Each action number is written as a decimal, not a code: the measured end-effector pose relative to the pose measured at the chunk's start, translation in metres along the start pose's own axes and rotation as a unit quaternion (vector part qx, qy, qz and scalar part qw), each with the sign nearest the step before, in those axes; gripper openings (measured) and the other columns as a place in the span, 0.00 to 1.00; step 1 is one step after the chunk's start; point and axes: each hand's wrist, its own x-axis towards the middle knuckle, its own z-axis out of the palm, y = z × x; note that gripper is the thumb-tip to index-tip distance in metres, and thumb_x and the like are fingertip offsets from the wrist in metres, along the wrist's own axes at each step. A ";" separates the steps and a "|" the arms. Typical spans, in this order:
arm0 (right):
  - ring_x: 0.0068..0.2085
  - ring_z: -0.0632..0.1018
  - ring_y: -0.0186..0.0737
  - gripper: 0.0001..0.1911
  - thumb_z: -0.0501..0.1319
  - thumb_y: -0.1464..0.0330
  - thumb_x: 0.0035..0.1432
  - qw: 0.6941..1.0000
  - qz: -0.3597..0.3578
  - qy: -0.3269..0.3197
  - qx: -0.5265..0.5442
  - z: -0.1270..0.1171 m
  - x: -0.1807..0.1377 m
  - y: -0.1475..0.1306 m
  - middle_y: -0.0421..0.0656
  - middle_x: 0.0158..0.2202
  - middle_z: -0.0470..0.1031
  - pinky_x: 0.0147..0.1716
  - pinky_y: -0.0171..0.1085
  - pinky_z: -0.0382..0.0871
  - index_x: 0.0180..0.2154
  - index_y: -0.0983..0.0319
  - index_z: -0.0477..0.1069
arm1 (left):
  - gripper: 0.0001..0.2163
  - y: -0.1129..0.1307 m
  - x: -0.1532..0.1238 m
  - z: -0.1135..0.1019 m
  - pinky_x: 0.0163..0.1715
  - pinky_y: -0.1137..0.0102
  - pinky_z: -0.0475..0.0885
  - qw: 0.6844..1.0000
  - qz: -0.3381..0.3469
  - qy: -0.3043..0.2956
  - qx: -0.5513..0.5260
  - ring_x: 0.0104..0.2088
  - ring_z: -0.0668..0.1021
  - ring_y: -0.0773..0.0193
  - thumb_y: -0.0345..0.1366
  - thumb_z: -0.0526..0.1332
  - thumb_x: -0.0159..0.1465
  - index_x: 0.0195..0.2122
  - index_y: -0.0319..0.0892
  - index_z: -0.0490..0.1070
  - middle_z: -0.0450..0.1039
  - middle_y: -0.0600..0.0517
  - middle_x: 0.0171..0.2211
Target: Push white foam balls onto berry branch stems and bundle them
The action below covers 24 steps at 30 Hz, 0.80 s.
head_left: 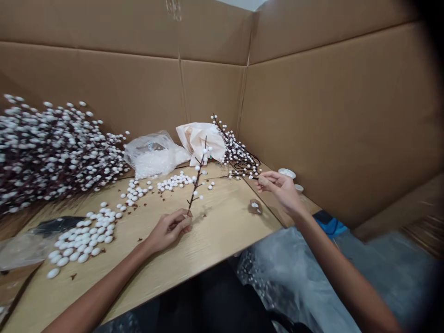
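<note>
My left hand point(172, 227) is closed on the lower end of an artificial berry branch point(196, 182), a dark brown stem with a few white berries. The branch stands nearly upright above the table, with several bare twig ends. To the right, my right hand point(277, 187) pinches a thin dark stick point(255, 178) that points left; its exact kind is unclear. Just beyond those fingers lies a small bunch of finished berry branches point(237, 150). Loose white berries point(92, 233) are spread over the table left of my left hand, with more berries point(176, 180) farther back.
A large pile of berry branches point(52, 152) fills the left side. Behind stand a clear plastic bag of white pieces point(152, 157) and a crumpled white bag point(199, 136). A small brown patch with white bits point(255, 206) and a white dish point(287, 173) are at right. Cardboard walls point(329, 115) enclose the table point(222, 245).
</note>
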 end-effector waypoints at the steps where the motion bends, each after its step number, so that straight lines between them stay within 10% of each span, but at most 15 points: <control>1: 0.27 0.76 0.35 0.17 0.66 0.57 0.49 0.999 0.008 0.008 -0.042 -0.007 -0.006 0.009 0.44 0.27 0.77 0.27 0.36 0.72 0.33 0.65 0.73 | 0.13 0.000 0.000 0.000 0.28 0.74 0.68 1.000 0.002 0.002 0.005 0.26 0.74 0.66 0.43 0.52 0.66 0.42 0.39 0.66 0.74 0.52 0.26; 10: 0.29 0.71 0.37 0.13 0.60 0.61 0.54 0.957 -0.034 0.056 -0.281 -0.044 -0.049 0.064 0.45 0.32 0.71 0.28 0.36 0.64 0.29 0.65 0.75 | 0.13 0.002 0.003 0.001 0.29 0.74 0.69 1.000 0.006 0.008 0.005 0.28 0.75 0.65 0.44 0.53 0.66 0.43 0.40 0.65 0.75 0.51 0.27; 24: 0.40 0.72 0.46 0.08 0.61 0.65 0.53 0.922 -0.065 0.050 -0.377 -0.045 -0.064 0.071 0.46 0.33 0.73 0.44 0.47 0.63 0.29 0.60 0.77 | 0.12 -0.004 0.003 0.002 0.31 0.73 0.71 1.000 0.007 0.011 -0.016 0.28 0.77 0.65 0.43 0.54 0.65 0.44 0.40 0.65 0.76 0.51 0.28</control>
